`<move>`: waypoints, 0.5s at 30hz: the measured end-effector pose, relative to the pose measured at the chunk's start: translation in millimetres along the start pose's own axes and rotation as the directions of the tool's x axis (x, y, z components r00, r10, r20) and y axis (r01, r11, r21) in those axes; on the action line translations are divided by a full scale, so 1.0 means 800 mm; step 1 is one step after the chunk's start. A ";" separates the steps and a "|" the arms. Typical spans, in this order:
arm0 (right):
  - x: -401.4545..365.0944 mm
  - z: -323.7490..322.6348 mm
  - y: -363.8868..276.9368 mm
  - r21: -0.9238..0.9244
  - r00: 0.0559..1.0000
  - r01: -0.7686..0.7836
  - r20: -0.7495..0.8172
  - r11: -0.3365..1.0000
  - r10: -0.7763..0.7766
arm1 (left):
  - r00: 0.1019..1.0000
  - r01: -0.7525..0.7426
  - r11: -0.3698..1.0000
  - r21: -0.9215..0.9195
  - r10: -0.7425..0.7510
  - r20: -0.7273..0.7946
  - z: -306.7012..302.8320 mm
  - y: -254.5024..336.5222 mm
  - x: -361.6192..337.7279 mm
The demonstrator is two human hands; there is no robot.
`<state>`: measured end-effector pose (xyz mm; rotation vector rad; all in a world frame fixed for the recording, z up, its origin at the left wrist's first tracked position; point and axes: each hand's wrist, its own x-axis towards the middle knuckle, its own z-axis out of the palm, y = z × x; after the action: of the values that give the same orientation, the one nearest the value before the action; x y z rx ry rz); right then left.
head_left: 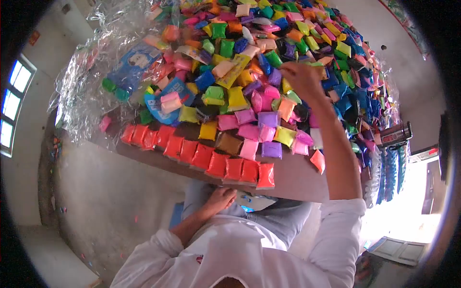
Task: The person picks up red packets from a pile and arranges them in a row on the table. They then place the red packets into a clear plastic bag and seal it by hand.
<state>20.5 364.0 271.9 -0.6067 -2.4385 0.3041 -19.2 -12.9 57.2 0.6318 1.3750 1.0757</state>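
A brown table (293,178) is heaped with several small packets of coloured clay (249,103) in green, yellow, pink, purple, blue and orange. Along its near edge lies a row of red packets (217,164). My right hand (301,79) reaches far out over the heap, its fingers curled down among the yellow and green packets; whether they grip one is hidden. My left hand (218,198) rests low on my lap under the table edge, holding a clear plastic bag with blue print (253,201).
Blue printed bags (132,65) and crumpled clear plastic film (81,96) lie at the table's left end. A dark box-like object (394,136) sits at the right end. Grey concrete floor (115,201) lies below, with windows (12,103) at left.
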 end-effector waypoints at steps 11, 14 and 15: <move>0.024 0.091 0.002 -0.543 0.957 -0.206 0.063 0.814 0.285 | 0.998 -0.055 0.998 -0.008 0.055 -0.029 -0.012 -0.011 -0.002; 0.019 0.100 0.010 -0.574 0.975 -0.183 0.001 0.798 0.224 | 0.999 -0.036 0.998 -0.061 0.035 -0.018 -0.017 -0.009 -0.005; 0.016 0.087 0.001 -0.551 0.971 -0.189 0.016 0.813 0.237 | 0.999 -0.032 0.999 -0.041 0.032 -0.020 -0.016 -0.001 -0.009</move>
<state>-30.0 365.9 222.7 -1.1399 -2.5397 -0.3114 -30.1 -22.2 58.3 0.6166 1.3602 1.1355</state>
